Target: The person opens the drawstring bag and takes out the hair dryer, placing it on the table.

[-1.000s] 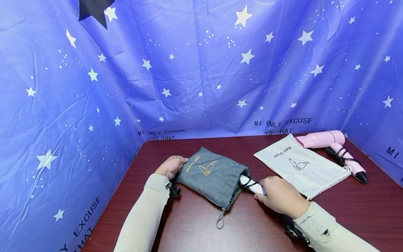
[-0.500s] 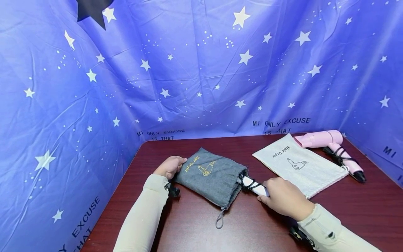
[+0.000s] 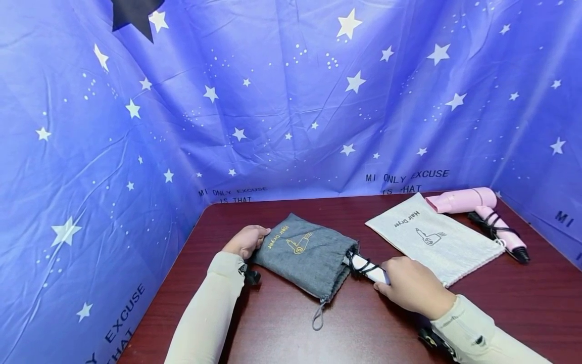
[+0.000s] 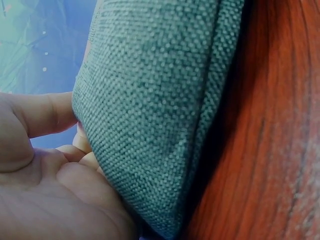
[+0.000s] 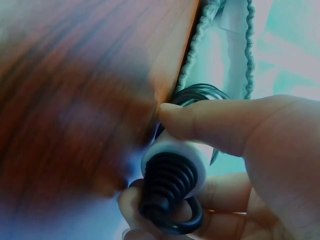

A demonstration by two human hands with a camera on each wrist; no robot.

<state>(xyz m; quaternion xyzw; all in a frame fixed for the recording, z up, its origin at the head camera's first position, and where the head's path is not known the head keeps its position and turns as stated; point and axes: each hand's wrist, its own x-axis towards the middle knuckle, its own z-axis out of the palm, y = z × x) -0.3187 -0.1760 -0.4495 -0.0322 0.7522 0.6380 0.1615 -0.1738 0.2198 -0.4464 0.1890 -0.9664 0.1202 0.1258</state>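
Observation:
A grey drawstring pouch [image 3: 297, 255] with a gold "Hair Dryer" print lies on the table, its mouth toward the right. My left hand [image 3: 247, 241] grips its closed end; in the left wrist view the thumb [image 4: 47, 112] meets the woven edge, with curled fingers partly hidden behind it. From the pouch mouth sticks the white handle of a hair dryer [image 3: 359, 264], wound with black cord; its head is hidden inside. My right hand [image 3: 415, 285] holds that handle by its outer end. In the right wrist view the black ribbed cord guard [image 5: 170, 175] sits between thumb and fingers.
A white "Hair Dryer" pouch [image 3: 434, 240] lies flat at the right. Beside it, near the back right corner, is a pink hair dryer [image 3: 468, 201] with black cord around its handle. Starry blue cloth [image 3: 291, 101] hangs behind the dark red table [image 3: 273, 328].
Over the last second my right hand has shifted slightly to the right with the white handle, and more of the handle shows outside the grey pouch. My left hand stays in place.

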